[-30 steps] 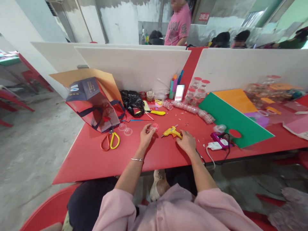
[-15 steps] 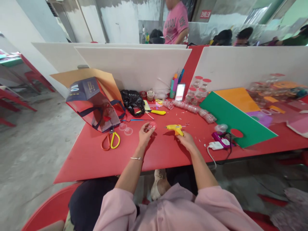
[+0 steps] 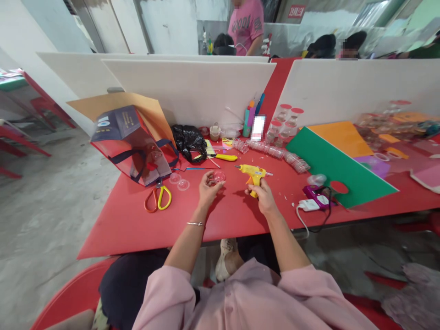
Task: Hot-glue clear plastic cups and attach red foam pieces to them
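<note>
Between the fingers and thumb of my left hand is a clear round plastic piece, just above the red table. My right hand is wrapped round the handle of a yellow glue gun, whose nozzle points left toward the plastic piece. Two more clear round pieces lie left of my left hand. Beyond the glue gun runs a curved row of nested clear plastic pieces. A yellow-handled tool lies past my left hand.
Scissors and an open gift bag stand at the left, beside a black plastic bag. Toward the right are a green board, a purple power socket with cables, and red-lidded jars. White panels line the back.
The glue gun has been lifted and tilted, its body now more upright, with my right hand lower on its handle. My left hand still has the clear piece, its thumb more stretched out.
</note>
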Demonstrator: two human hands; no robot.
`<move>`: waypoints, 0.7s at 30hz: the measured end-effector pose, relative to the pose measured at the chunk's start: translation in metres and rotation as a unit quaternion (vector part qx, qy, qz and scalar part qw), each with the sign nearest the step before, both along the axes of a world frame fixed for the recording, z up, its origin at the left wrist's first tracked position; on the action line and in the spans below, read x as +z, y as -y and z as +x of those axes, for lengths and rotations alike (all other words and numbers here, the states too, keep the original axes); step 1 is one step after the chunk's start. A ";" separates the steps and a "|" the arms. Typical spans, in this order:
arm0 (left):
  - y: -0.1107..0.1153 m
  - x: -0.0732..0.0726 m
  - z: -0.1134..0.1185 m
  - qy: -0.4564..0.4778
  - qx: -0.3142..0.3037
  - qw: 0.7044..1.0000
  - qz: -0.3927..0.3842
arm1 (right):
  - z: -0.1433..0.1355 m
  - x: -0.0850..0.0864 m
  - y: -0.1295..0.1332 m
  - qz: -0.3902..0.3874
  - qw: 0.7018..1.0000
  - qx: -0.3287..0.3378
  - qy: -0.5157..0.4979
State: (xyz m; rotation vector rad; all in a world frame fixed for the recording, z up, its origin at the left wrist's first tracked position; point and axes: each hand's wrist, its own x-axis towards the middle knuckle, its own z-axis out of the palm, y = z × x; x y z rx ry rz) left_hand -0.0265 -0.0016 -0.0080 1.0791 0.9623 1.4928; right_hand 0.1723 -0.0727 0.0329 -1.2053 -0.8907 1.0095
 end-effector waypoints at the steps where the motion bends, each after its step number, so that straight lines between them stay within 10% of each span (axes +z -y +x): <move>1: 0.000 0.000 0.000 -0.004 -0.001 1.000 0.006 | -0.002 0.000 0.001 0.003 1.000 0.007 0.001; 21: 0.002 0.005 0.000 0.044 -0.020 0.999 -0.011 | -0.013 -0.007 0.018 -0.046 0.920 -0.095 0.377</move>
